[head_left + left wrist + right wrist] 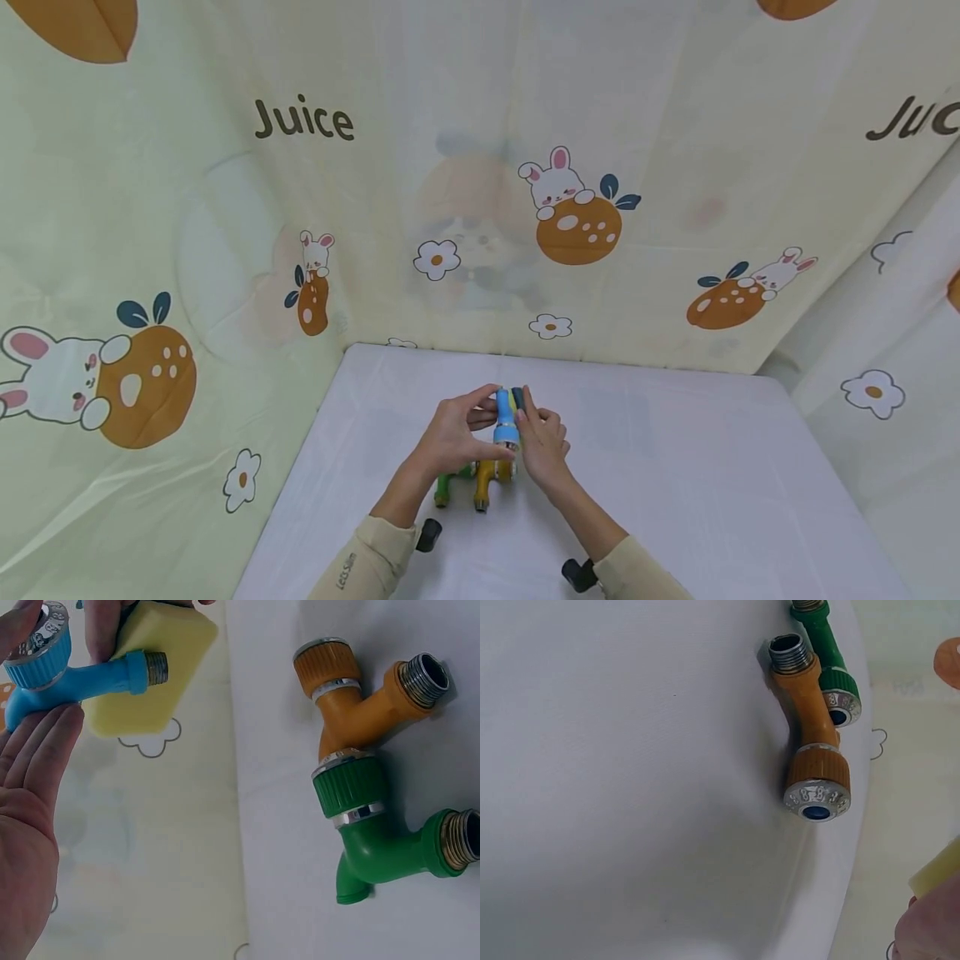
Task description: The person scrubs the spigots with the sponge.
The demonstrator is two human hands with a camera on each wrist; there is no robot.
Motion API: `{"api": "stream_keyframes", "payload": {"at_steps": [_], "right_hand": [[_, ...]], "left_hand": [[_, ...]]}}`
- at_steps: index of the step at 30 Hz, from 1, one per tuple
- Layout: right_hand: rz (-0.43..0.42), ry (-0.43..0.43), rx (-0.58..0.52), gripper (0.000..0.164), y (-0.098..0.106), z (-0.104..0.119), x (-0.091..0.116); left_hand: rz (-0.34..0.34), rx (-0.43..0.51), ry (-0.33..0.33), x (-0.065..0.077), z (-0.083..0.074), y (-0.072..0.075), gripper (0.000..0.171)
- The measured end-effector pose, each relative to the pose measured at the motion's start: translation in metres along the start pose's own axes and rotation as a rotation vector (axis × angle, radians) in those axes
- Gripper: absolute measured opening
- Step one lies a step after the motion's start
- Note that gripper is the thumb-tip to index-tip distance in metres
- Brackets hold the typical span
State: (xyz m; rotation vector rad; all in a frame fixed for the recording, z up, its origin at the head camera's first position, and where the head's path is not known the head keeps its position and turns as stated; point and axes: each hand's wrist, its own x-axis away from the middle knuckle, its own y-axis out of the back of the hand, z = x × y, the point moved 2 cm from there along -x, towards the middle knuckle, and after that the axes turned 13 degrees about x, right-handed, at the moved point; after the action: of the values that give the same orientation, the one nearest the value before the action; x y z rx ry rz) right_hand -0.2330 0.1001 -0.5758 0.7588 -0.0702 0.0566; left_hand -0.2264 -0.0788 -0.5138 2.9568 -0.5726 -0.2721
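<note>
A blue water tap [505, 423] with a threaded metal end is held in my left hand [450, 439], between thumb and fingers, above the table. My right hand [543, 446] grips a sponge [169, 652], yellow with a dark scouring side, right beside the tap. In the left wrist view the sponge lies behind the tap's threaded arm; whether they touch I cannot tell. Below the hands, an orange tap [360, 720] and a green tap [379, 844] lie side by side on the table. Only a small part of the right hand shows in the right wrist view.
The white-covered table [697, 475] reaches back to a hanging curtain [465, 100] printed with rabbits, oranges and flowers. More of this cloth hangs on the left and right sides. A black device [429, 535] sits at the left wrist and another [579, 575] at the right.
</note>
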Motion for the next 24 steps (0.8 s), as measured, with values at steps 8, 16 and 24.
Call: {"api": "stream_keyframes", "payload": {"at_steps": [8, 16, 24], "right_hand": [[-0.204, 0.026, -0.137, 0.057, 0.010, -0.001, 0.002], [-0.317, 0.352, -0.264, 0.051, 0.011, 0.015, 0.025], [-0.281, 0.389, -0.129, 0.056, 0.005, 0.025, 0.031]], "left_hand": [[-0.064, 0.116, 0.015, -0.002, -0.004, 0.011, 0.096], [-0.172, 0.191, -0.030, -0.006, -0.003, 0.020, 0.096], [-0.197, 0.256, -0.011, -0.006, -0.001, 0.017, 0.097]]}}
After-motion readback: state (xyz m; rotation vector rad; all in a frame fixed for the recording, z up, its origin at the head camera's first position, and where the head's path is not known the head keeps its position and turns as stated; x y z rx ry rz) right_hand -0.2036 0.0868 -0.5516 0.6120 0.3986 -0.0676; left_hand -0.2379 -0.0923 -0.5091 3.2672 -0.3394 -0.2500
